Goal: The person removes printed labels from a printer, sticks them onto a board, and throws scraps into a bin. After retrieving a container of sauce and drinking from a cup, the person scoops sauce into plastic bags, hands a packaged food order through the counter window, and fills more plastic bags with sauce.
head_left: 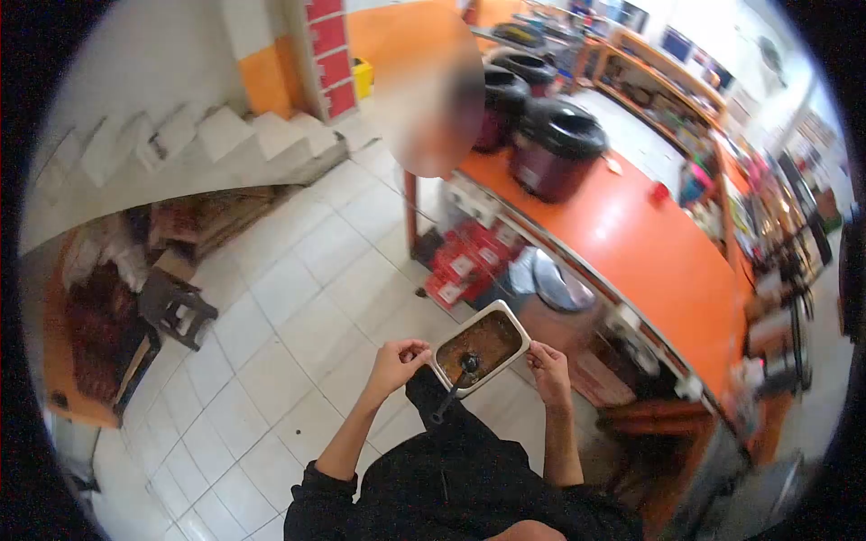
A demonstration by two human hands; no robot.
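Note:
A rectangular metal tray (514, 316) with brown contents is held in front of the body, tilted in the view. A dark ladle (445, 408) rests in it, its bowl in the contents and its handle over the near edge. My left hand (397, 366) has its fingers closed on the tray's left rim. At the right rim, my right hand (548, 368) pinches the tray's corner.
An orange counter (631, 252) runs along the right, with dark red lidded pots (557, 149) on it. Red boxes (465, 266) sit beneath. A stool (178, 308) and stairs (225, 135) are at left. Tiled floor (298, 279) lies ahead. A blurred shape stands beside the counter.

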